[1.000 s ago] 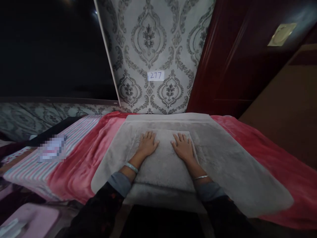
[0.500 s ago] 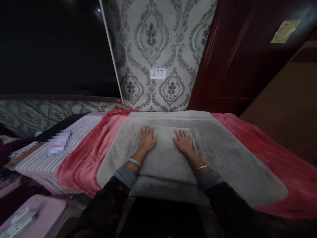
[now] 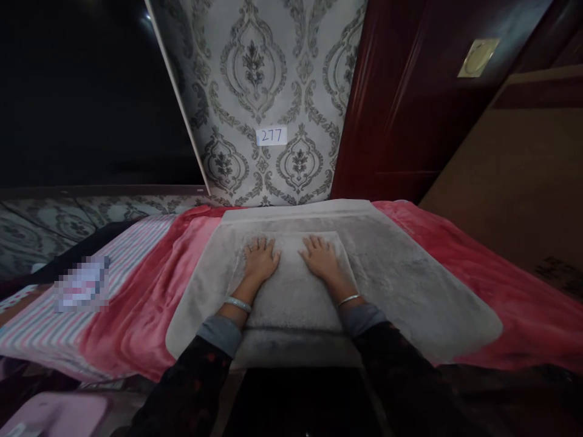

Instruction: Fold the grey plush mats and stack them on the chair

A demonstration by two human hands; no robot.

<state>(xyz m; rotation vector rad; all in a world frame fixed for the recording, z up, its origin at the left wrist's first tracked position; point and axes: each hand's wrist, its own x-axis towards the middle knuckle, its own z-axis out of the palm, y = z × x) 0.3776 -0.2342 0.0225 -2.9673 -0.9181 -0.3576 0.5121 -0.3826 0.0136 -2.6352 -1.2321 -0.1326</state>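
A grey plush cloth [image 3: 296,303], folded to a rough rectangle, lies in front of me on a larger grey plush mat [image 3: 410,291]. My left hand [image 3: 262,260] rests flat on the folded cloth's left part with the fingers spread. On its right part my right hand [image 3: 322,258] lies palm down, fingers also apart. Neither hand grasps anything. Under the mat is a red and pink fleece blanket [image 3: 136,291], which shows on both sides.
At the left lie a striped cloth [image 3: 50,334] and a blurred-out item [image 3: 82,284]. A large black screen [image 3: 91,97] hangs over that side. A dark red door [image 3: 392,91] stands behind at the right. A pink stool-like top [image 3: 59,416] is at the lower left.
The view has shifted a little to the right, so everything sits further left in the picture. Both hands remain flat on the folded cloth.
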